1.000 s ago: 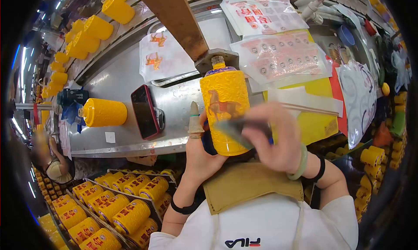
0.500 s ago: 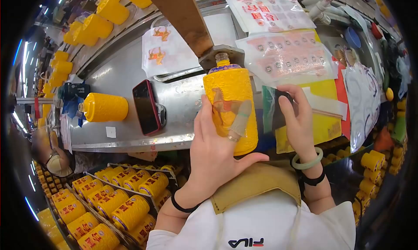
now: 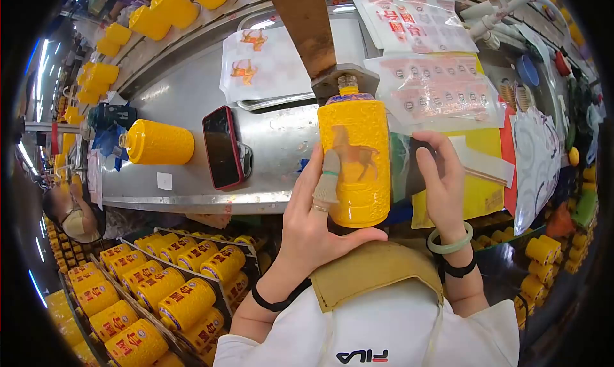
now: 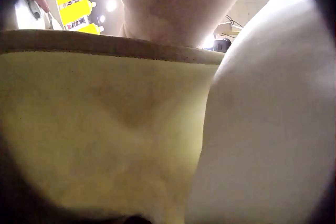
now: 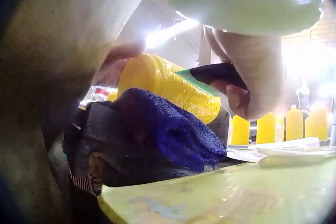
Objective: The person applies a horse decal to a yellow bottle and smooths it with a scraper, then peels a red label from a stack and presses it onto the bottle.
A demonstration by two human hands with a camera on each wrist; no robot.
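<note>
A yellow textured bottle (image 3: 355, 194) stands in the middle of the head view, its clear neck at a metal bracket (image 3: 345, 79) on a wooden beam. A brown horse decal (image 3: 354, 154) lies on its upper face. My left hand (image 3: 310, 223) rests along the bottle's left side, fingers fairly straight, a finger cot (image 3: 327, 181) on one, the thumb stretched out by the base. To the bottle's right, my right hand (image 3: 444, 188) pinches a black and green scraper (image 3: 401, 162) between thumb and fingers. In the right wrist view the scraper's green edge (image 5: 193, 79) overlaps the bottle.
Left on the metal bench lie a phone (image 3: 222, 148) and another yellow bottle (image 3: 160, 143). Horse decal sheets (image 3: 268, 63) lie behind; printed decal sheets (image 3: 438, 88) lie right. A dark blue cloth (image 5: 173, 129) is below the bottle. Crates of finished bottles (image 3: 185, 296) stand lower left.
My right hand has drawn the scraper off the bottle's face to the right. My left hand came up over the horse decal, then its cot-covered finger slid to the bottle's left side.
</note>
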